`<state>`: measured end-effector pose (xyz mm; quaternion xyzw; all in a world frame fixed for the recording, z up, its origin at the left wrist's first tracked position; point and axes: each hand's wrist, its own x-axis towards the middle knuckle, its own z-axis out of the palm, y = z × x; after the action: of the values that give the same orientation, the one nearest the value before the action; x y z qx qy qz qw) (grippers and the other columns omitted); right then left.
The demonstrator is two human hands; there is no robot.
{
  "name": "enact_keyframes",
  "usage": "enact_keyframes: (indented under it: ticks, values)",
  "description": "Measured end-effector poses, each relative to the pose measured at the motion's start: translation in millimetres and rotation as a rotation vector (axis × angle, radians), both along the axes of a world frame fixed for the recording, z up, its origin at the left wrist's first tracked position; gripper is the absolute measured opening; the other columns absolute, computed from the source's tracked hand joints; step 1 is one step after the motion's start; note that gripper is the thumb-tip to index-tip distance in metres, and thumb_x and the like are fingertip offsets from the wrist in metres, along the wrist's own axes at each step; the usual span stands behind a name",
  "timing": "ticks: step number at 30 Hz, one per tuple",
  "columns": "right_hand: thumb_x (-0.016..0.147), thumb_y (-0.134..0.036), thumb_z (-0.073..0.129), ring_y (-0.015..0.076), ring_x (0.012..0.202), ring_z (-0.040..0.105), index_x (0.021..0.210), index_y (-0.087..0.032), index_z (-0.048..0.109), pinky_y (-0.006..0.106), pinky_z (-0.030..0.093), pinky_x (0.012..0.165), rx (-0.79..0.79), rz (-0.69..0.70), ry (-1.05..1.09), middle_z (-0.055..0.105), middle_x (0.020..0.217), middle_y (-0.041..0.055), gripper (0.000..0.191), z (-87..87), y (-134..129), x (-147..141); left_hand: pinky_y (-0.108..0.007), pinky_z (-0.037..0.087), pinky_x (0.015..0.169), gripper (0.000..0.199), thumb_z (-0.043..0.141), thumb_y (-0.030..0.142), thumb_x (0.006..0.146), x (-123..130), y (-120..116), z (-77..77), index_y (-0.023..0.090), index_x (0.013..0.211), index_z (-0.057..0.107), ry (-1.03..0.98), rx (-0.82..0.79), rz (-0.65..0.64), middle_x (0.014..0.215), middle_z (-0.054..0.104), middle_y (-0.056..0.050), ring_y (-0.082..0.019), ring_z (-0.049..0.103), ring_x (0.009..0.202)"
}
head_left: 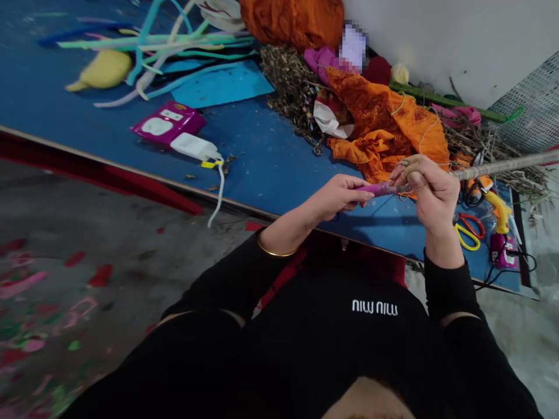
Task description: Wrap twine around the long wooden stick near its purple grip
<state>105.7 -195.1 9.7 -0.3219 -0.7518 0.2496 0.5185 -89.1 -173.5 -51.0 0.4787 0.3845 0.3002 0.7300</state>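
Observation:
Over the table's near edge, my left hand (338, 195) is closed around the pink-purple end (374, 190) of a long stick. My right hand (430, 189) is raised against the same piece, thumb and fingers pinched together; what lies between the fingertips is too small to tell. Thin pale thread (423, 139) loops by the right fingers. From behind the right hand the pale brown shaft of the stick (502, 166) runs out to the right edge. Crumpled orange cloth (388, 125) lies just beyond both hands.
On the blue table (244, 151) lie a purple power strip (168, 123) with a white plug, foam strips (174, 43), a yellow balloon-like piece (105, 70) and dried stems (288, 87). Scissors (469, 233) and a yellow glue gun (500, 212) are at right. Coloured scraps litter the floor.

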Motion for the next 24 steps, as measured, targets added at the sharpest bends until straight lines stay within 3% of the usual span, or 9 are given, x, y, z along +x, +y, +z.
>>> enact_keyframes:
  ticks: [7,14,20,24]
  values:
    - [0.099,-0.067,0.056,0.0171,0.088,0.07,0.077,-0.023,0.071,0.036,0.062,0.087,-0.164,-0.061,-0.089,0.071,0.082,0.0037,0.051,0.2,14,-6,-0.021,0.03,0.049,0.028,0.074,0.029,0.073,-2,-5,1.8,0.012,0.095,0.079,0.156,0.226,-0.016,0.062,0.061,0.002,-0.007,0.041,0.05]
    - [0.095,-0.071,0.058,0.0147,0.081,0.07,0.077,-0.02,0.071,0.029,0.059,0.081,-0.283,0.009,-0.128,0.073,0.082,0.0039,0.055,-8.9,26,-9,-0.027,0.047,0.074,0.033,0.065,0.032,0.078,-6,-9,3.2,0.013,0.1,0.079,0.293,0.545,-0.056,0.081,0.074,-0.002,-0.018,0.064,0.075]
    - [0.099,-0.052,0.061,0.0132,0.071,0.067,0.077,-0.018,0.07,0.027,0.054,0.072,-0.445,0.01,-0.211,0.073,0.077,0.0028,0.041,-23.2,31,-8,-0.03,0.048,0.08,0.032,0.061,0.034,0.087,-11,-17,0.7,0.014,0.105,0.078,0.548,0.877,-0.08,0.093,0.078,-0.007,-0.022,0.069,0.085]
    - [0.098,-0.039,0.062,0.0122,0.068,0.064,0.073,-0.017,0.069,0.026,0.05,0.07,-0.52,0.0,-0.256,0.073,0.074,0.0019,0.034,-26.6,32,-9,-0.032,0.05,0.083,0.037,0.061,0.034,0.092,-12,-23,-7.0,0.015,0.121,0.072,0.708,1.035,-0.064,0.11,0.08,-0.011,-0.026,0.074,0.096]
